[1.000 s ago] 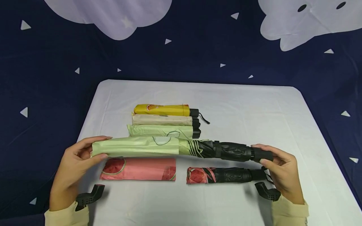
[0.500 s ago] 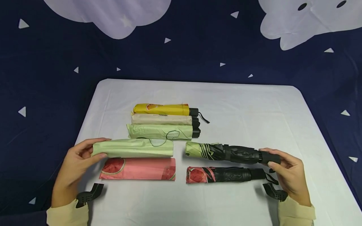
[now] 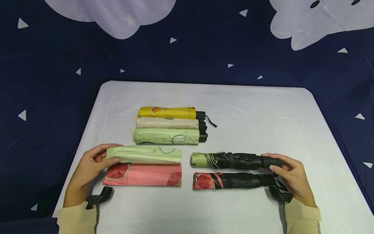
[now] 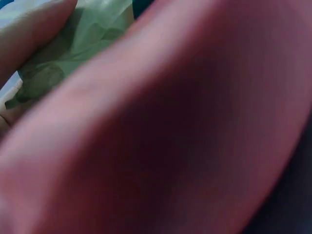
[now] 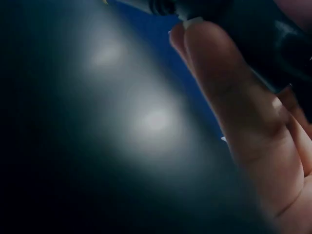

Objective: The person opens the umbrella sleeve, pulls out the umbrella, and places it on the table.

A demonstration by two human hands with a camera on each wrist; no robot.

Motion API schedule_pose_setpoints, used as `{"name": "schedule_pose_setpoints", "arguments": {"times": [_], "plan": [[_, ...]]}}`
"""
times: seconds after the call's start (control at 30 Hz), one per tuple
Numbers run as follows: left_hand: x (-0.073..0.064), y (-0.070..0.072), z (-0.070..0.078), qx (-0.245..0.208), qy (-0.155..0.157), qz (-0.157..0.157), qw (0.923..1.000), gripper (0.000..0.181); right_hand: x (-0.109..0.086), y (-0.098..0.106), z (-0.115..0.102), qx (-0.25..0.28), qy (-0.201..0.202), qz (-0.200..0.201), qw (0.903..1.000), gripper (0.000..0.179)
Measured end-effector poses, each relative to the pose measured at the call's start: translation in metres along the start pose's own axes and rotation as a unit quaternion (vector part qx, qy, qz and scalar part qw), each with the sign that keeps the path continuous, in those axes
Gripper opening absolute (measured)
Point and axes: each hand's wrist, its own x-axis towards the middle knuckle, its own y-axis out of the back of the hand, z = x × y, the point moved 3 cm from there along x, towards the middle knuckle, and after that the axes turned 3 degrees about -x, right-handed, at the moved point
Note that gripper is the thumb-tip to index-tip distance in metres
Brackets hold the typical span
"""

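In the head view my left hand (image 3: 89, 170) pinches the left end of a pale green umbrella sleeve (image 3: 143, 155), thumb below and fingers above. My right hand (image 3: 293, 177) grips the black handle of a folded black and green umbrella (image 3: 242, 161), which lies level. A gap separates sleeve and umbrella. Nearer to me are a pink watermelon-print sleeve (image 3: 146, 175) and a folded black and pink umbrella (image 3: 238, 181). Blurred pink fills most of the left wrist view, with green fabric (image 4: 92, 39) at the top. The right wrist view shows fingers against the dark handle (image 5: 253, 34).
Behind the green sleeve lie three sleeved umbrellas in a stack of rows: yellow (image 3: 169, 112), cream (image 3: 168, 123) and green (image 3: 166, 136). They rest on a white-covered table (image 3: 257, 113). A dark blue cloth with clouds (image 3: 187, 55) hangs beyond its far edge.
The green sleeve and the black and green umbrella were end to end, then came apart. Since then the left hand has shifted right with the sleeve, and the right hand slightly left with the umbrella.
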Motion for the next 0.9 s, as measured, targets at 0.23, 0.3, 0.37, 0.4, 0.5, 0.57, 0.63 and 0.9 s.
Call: {"name": "schedule_pose_setpoints", "arguments": {"times": [0.23, 0.3, 0.37, 0.4, 0.5, 0.57, 0.63, 0.9], "plan": [[-0.001, -0.003, -0.004, 0.049, 0.042, -0.007, 0.9979, 0.047, 0.002, 0.003, 0.009, -0.004, -0.036, -0.012, 0.9993, 0.047], [-0.001, -0.005, -0.005, 0.058, 0.045, -0.015, 0.9972, 0.048, 0.001, 0.005, 0.012, -0.022, -0.041, -0.012, 0.9988, 0.047], [-0.001, -0.006, -0.006, 0.062, 0.045, -0.024, 0.9968, 0.048, -0.001, 0.008, 0.015, -0.038, -0.044, -0.015, 0.9982, 0.047], [0.000, -0.006, -0.007, 0.066, 0.046, -0.028, 0.9964, 0.049, -0.002, 0.009, 0.016, -0.046, -0.045, -0.016, 0.9978, 0.047], [0.001, -0.006, -0.010, 0.078, 0.048, -0.036, 0.9952, 0.049, -0.003, 0.010, 0.017, -0.064, -0.053, -0.012, 0.9965, 0.047], [0.001, -0.006, -0.011, 0.081, 0.048, -0.037, 0.9949, 0.050, -0.003, 0.010, 0.017, -0.074, -0.060, -0.008, 0.9954, 0.047], [0.002, -0.007, -0.011, 0.086, 0.050, -0.034, 0.9945, 0.051, -0.002, 0.010, 0.016, -0.088, -0.062, -0.006, 0.9941, 0.048], [0.002, -0.008, -0.012, 0.106, 0.050, -0.023, 0.9928, 0.059, 0.000, 0.007, 0.014, -0.159, -0.081, 0.017, 0.9838, 0.050]]}}
